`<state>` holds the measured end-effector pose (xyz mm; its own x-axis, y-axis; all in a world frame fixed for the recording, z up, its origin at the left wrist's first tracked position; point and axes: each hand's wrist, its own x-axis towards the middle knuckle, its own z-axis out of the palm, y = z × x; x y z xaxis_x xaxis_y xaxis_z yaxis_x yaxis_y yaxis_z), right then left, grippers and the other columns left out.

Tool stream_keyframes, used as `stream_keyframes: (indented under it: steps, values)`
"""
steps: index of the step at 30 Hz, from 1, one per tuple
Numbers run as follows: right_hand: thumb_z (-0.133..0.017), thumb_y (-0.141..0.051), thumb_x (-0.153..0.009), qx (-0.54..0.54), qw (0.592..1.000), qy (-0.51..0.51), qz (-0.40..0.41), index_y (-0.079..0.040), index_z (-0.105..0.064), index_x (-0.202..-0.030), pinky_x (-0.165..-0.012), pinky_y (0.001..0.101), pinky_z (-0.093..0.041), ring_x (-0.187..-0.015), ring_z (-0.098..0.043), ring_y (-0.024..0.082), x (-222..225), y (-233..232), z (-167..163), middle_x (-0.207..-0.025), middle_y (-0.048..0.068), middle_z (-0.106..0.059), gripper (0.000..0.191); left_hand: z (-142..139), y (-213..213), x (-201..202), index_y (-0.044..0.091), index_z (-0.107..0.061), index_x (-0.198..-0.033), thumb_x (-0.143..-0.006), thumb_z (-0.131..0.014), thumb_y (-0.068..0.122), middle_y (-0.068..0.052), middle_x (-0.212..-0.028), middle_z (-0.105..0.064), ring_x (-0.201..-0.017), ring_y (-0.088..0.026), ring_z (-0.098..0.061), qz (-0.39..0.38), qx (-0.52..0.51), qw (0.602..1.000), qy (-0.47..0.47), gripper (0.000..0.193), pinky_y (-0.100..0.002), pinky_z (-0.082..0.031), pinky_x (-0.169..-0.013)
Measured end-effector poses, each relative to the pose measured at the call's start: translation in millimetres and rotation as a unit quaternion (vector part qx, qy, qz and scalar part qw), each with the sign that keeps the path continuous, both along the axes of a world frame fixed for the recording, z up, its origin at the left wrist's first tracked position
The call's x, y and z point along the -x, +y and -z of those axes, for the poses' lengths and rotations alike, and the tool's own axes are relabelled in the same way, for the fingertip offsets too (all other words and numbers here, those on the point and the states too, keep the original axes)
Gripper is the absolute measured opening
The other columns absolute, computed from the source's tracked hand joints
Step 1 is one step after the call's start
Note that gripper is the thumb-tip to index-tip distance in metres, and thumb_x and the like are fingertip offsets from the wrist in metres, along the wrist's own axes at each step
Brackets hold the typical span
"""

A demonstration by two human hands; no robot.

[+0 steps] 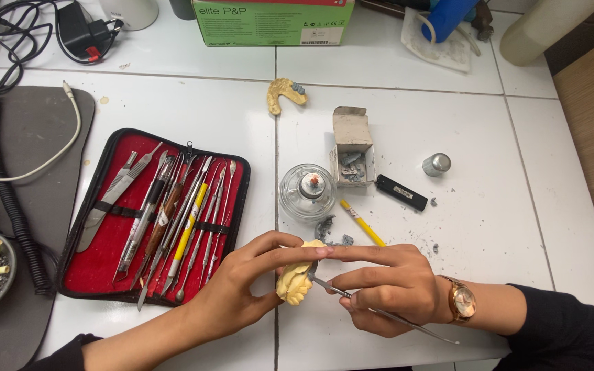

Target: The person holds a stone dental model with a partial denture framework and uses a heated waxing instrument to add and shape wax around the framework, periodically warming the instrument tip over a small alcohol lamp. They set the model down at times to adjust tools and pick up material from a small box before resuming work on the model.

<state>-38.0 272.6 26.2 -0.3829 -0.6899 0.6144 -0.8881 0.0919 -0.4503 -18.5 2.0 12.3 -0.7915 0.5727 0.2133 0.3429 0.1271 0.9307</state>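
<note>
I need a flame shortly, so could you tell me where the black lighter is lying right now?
In the head view, the black lighter lies flat on the white table, right of centre, between the small open cardboard box and the small metal cap.

Both forearms enter from the bottom edge, the left from seven o'clock, the right from four o'clock, and the hands meet just below the middle of the view. The left hand (242, 288) is cupped, fingers stretched toward three o'clock, thumb beneath. The right hand (386, 285) points its forefinger toward nine o'clock, the other fingers curled in a pen-like pinch.
</note>
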Motion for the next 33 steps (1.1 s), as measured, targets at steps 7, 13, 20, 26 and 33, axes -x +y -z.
stream_keyframes:
  steps: [7, 13, 20, 26, 33]
  values:
    - [-0.078, -0.005, -0.083, -0.018, 1.000, -0.010, 0.000, -0.013, -0.056, -0.090, -0.065, 0.0333, -0.066, -0.109, -0.078, 0.035, -0.9, 1.2, -1.3, -0.098, 0.001, -0.077, 0.025, 0.3, 0.9, -0.2, 0.021, -0.062, -0.140, -0.078, -0.075, -0.008, -0.009, -0.124, -0.064, -0.115, -0.025, -0.070, -0.002, 0.001, 1.000, -0.003, 0.069, -0.035, -0.063, -0.094]
    - [-0.077, -0.004, -0.083, -0.024, 1.000, 0.007, -0.005, -0.012, -0.058, -0.092, -0.077, 0.0396, -0.070, -0.106, -0.077, 0.033, 0.4, 1.6, -3.2, -0.100, 0.002, -0.076, 0.022, -0.5, 1.1, 0.0, 0.021, -0.061, -0.140, -0.078, -0.075, -0.008, -0.009, -0.124, -0.064, -0.114, -0.025, -0.070, -0.006, 0.008, 1.000, -0.009, 0.069, -0.035, -0.063, -0.093]
    - [-0.077, -0.004, -0.083, -0.019, 1.000, 0.004, -0.002, -0.011, -0.059, -0.090, -0.076, 0.0361, -0.068, -0.105, -0.078, 0.033, 0.5, 1.0, -4.3, -0.100, 0.002, -0.077, 0.021, -0.7, 1.4, -0.7, 0.021, -0.061, -0.140, -0.079, -0.073, -0.009, -0.009, -0.125, -0.064, -0.115, -0.025, -0.070, -0.006, 0.004, 1.000, -0.004, 0.069, -0.035, -0.063, -0.094]
    - [-0.076, -0.003, -0.084, -0.010, 1.000, -0.005, -0.010, -0.010, -0.056, -0.090, -0.079, 0.0367, -0.069, -0.105, -0.078, 0.033, 1.9, 0.1, -3.4, -0.100, 0.003, -0.076, 0.022, 1.8, 0.3, -0.3, 0.022, -0.061, -0.140, -0.078, -0.074, -0.010, -0.010, -0.126, -0.062, -0.116, -0.026, -0.069, -0.005, 0.013, 1.000, 0.001, 0.070, -0.035, -0.063, -0.095]
    - [-0.076, -0.002, -0.084, -0.012, 1.000, -0.005, -0.008, -0.009, -0.057, -0.088, -0.080, 0.0375, -0.069, -0.106, -0.077, 0.034, 0.7, -0.9, -4.1, -0.099, 0.004, -0.076, 0.021, 2.2, -0.4, -1.5, 0.024, -0.061, -0.141, -0.078, -0.072, -0.010, -0.010, -0.127, -0.062, -0.117, -0.025, -0.069, -0.006, 0.022, 1.000, -0.004, 0.072, -0.035, -0.063, -0.096]
